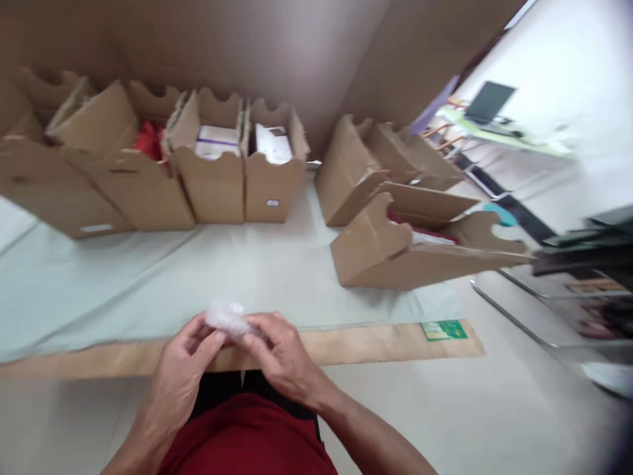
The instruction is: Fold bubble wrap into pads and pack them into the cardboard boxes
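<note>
A small, crumpled plastic bundle (227, 319), whitish and see-through with glossy highlights, is pinched between the fingertips of the left hand (185, 359) and right hand (283, 353). It sits slightly aslant by the near edge of the desk (346, 346), well apart from the near right corner; blur hides its contents.

Wood-edged table (356, 345); pale cloth (237, 267) over it, cardboard boxes (217, 188) on cloth.
</note>
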Available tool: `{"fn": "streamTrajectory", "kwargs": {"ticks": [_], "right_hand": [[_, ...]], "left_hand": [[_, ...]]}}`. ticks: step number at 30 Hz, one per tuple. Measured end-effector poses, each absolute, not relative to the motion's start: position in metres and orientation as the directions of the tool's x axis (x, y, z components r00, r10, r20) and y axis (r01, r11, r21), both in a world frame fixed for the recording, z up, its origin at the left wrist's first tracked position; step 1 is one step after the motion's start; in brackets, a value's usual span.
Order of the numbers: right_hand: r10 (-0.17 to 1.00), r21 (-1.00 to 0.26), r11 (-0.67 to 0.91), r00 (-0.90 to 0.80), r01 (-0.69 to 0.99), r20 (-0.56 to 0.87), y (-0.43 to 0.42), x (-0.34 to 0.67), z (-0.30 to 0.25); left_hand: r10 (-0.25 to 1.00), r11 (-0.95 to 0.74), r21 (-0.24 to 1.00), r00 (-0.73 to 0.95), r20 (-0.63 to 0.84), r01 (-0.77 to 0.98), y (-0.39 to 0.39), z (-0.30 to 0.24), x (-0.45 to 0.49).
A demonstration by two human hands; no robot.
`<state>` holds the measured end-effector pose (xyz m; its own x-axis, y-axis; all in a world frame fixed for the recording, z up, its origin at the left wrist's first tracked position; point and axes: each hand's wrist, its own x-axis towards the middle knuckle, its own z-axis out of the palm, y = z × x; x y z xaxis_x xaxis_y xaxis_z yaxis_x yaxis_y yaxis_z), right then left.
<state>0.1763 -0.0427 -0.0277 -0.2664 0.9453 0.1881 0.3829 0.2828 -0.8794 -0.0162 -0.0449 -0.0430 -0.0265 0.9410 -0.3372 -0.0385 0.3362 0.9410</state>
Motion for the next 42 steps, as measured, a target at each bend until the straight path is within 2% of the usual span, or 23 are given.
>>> {"fn": "streamTrajectory", "kwargs": {"ticks": [2,4,7,10,12,14,17,19,21,22,23,25,28,33,36,39,42], "right_hand": [[0.942,-0.897,0.252,-0.305,0.363,0.141,-0.047,0.184,-0.024],[0.940,-0.899,0.233,-0.324,0.372,0.110,-0.047,0.198,-0.017],[0.907,-0.911,0.207,-0.419,0.356,0.042,-0.045,0.224,-0.003],[0.847,-0.883,0.245,-0.531,0.400,-0.006,-0.044,0.243,0.012],[0.830,-0.817,0.292,-0.556,0.496,-0.041,-0.047,0.254,0.023],[0.848,-0.739,0.343,-0.529,0.580,-0.021,-0.052,0.269,0.040],[0.910,-0.661,0.399,-0.366,0.636,0.197,-0.059,0.305,0.081],[0.903,-0.612,0.381,-0.136,0.693,0.407,-0.059,0.336,0.115],[0.763,-0.490,0.291,0.110,0.822,0.637,-0.050,0.369,0.145],[0.683,-0.416,0.243,0.150,0.876,0.715,-0.041,0.385,0.155],[0.667,-0.359,0.197,0.144,0.912,0.731,-0.031,0.399,0.162],[0.757,-0.274,0.160,0.060,0.948,0.650,-0.005,0.423,0.165],[0.925,-0.154,0.091,-0.026,0.984,0.380,0.035,0.444,0.152],[1.000,0.105,-0.004,0.002,0.994,0.025,0.076,0.449,0.143],[1.000,0.257,0.012,-0.016,0.966,0.015,0.081,0.447,0.151],[0.991,0.403,0.093,-0.125,0.910,0.052,0.079,0.442,0.155],[0.991,0.509,0.130,-0.120,0.851,-0.052,0.081,0.435,0.153]], "left_hand": [[0.942,0.333,0.943,-0.042,-0.333,-0.015,-0.047,-0.048,-0.014],[0.958,0.285,0.954,-0.014,-0.285,0.091,-0.049,-0.050,-0.012],[0.981,-0.016,0.954,0.190,-0.044,0.300,-0.049,-0.045,0.000],[0.881,-0.361,0.879,0.422,0.213,0.310,-0.049,-0.034,0.021],[0.826,-0.448,0.849,0.493,0.274,0.280,-0.048,-0.030,0.034],[0.810,-0.474,0.826,0.518,0.274,0.305,-0.046,-0.030,0.040],[0.844,-0.473,0.773,0.469,0.259,0.424,-0.039,-0.039,0.037],[0.870,-0.460,0.745,0.410,0.272,0.482,-0.033,-0.048,0.033],[0.874,-0.475,0.727,0.366,0.320,0.496,-0.027,-0.057,0.032],[0.864,-0.498,0.716,0.350,0.361,0.489,-0.025,-0.061,0.033],[0.848,-0.528,0.701,0.340,0.406,0.479,-0.023,-0.065,0.035],[0.809,-0.588,0.665,0.342,0.479,0.460,-0.022,-0.069,0.040],[0.763,-0.647,0.630,0.378,0.525,0.430,-0.022,-0.071,0.043],[0.737,-0.674,0.617,0.434,0.518,0.406,-0.023,-0.073,0.038],[0.744,-0.664,0.622,0.452,0.491,0.416,-0.023,-0.079,0.035],[0.744,-0.663,0.623,0.462,0.483,0.415,-0.023,-0.084,0.032],[0.740,-0.667,0.620,0.464,0.486,0.414,-0.023,-0.086,0.032]]}}
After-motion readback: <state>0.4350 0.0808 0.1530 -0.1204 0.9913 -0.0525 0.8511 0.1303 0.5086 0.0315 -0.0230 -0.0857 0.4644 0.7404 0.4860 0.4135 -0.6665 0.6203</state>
